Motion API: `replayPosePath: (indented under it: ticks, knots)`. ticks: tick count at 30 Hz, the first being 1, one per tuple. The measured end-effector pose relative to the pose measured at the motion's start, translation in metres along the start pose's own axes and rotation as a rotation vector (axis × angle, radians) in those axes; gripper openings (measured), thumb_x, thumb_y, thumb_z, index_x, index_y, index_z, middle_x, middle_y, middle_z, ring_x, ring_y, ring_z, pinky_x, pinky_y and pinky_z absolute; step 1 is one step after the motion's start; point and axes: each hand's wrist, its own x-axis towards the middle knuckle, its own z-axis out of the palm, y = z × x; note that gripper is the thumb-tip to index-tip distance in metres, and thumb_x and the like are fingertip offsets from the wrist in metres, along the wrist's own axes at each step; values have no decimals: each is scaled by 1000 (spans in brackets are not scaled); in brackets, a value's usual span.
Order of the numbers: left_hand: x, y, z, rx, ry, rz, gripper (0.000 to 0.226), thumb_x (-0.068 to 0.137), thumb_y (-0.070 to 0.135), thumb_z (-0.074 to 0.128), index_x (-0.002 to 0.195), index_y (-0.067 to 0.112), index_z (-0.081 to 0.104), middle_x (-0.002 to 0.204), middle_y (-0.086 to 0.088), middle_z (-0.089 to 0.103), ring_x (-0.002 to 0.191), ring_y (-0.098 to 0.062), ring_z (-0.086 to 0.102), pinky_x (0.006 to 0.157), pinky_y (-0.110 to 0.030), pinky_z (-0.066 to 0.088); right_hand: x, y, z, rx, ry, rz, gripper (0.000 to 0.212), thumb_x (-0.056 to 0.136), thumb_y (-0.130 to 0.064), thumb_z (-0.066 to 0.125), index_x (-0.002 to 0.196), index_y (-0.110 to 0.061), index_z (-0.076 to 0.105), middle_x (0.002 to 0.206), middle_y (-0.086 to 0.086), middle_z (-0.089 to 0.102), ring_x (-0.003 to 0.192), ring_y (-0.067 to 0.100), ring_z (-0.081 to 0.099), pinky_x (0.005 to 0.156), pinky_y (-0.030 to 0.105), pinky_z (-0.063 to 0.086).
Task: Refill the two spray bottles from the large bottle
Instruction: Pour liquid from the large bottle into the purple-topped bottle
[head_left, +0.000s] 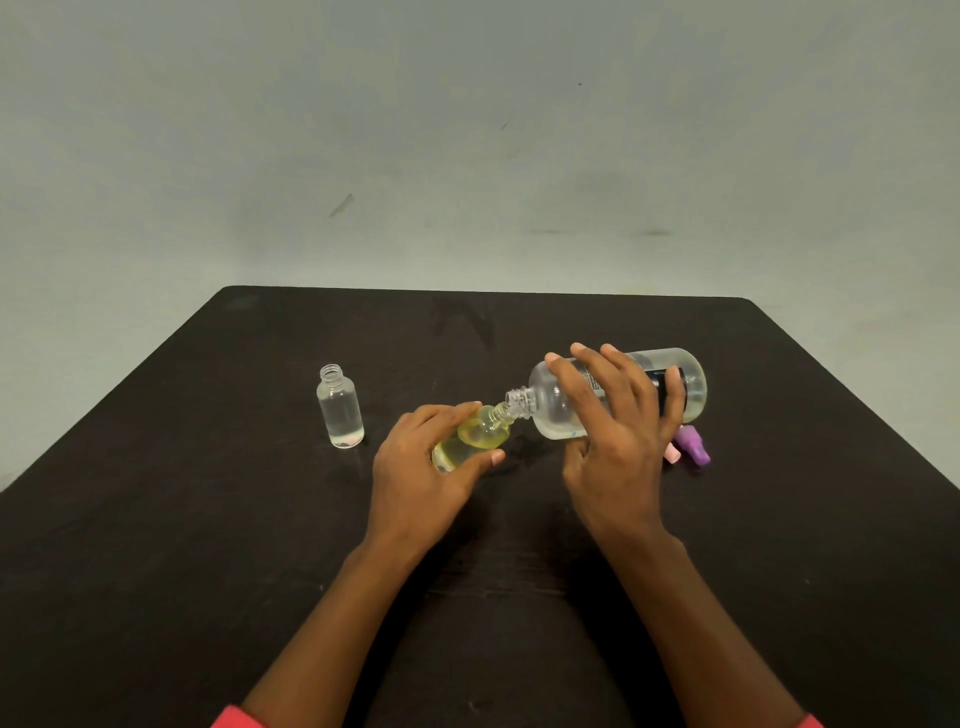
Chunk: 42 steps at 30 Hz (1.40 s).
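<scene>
My right hand (618, 431) grips the large clear bottle (691, 384), which is tipped on its side with its open threaded neck pointing left. That neck touches the mouth of a small yellowish spray bottle (475, 434). My left hand (421, 467) holds the small bottle tilted toward the large one, fingers and thumb curled round it. A second small clear bottle (340, 410) stands upright and uncapped to the left, partly filled with clear liquid.
A purple spray cap (693, 449) and a pink one (672, 453) lie on the dark table (208, 519) just right of my right hand. The table's far edge meets a pale grey wall.
</scene>
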Motion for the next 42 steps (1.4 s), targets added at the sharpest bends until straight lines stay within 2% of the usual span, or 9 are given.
replayPosePath:
  ticks: [4, 8, 18, 24, 31, 42]
  knots:
    - [0, 0, -1, -3, -3, 1, 48, 63, 36, 78, 110, 31, 68, 101, 15, 66, 96, -6, 59, 85, -35, 51, 0, 0, 1, 1, -1, -5, 69, 68, 10, 53, 128, -25, 56, 130, 0, 58, 129, 19, 43, 116, 48, 7]
    - [0, 0, -1, -3, -4, -2, 48, 63, 36, 78, 110, 31, 68, 101, 14, 67, 96, -8, 59, 85, -35, 51, 0, 0, 0, 0, -5, -3, 66, 71, 6, 47, 128, -24, 56, 130, 0, 58, 129, 19, 43, 117, 47, 7]
    - [0, 0, 0, -4, 1, 0, 47, 63, 36, 78, 109, 32, 68, 101, 16, 66, 95, -7, 59, 85, -35, 51, 0, 0, 1, -11, -6, -4, 70, 67, 9, 50, 128, -25, 55, 131, 0, 58, 129, 19, 43, 116, 49, 7]
    - [0, -1, 0, -3, 1, 2, 47, 63, 37, 78, 109, 32, 68, 100, 16, 66, 95, -7, 59, 85, -36, 51, 0, 0, 0, -6, -6, -5, 65, 71, 4, 45, 128, -24, 56, 131, 0, 58, 129, 19, 43, 116, 48, 7]
    - [0, 0, 0, -1, 4, 3, 48, 63, 36, 78, 109, 34, 67, 100, 18, 65, 95, -6, 59, 85, -36, 51, 0, 0, 0, -5, 3, -6, 69, 67, 10, 54, 127, -23, 58, 130, 0, 59, 129, 19, 43, 116, 49, 8]
    - [0, -1, 1, 1, 6, 8, 48, 63, 37, 78, 110, 33, 68, 100, 16, 66, 94, -7, 59, 85, -35, 51, 0, -1, 0, -13, -4, -4, 69, 67, 9, 51, 128, -24, 58, 130, 0, 58, 129, 19, 43, 116, 48, 7]
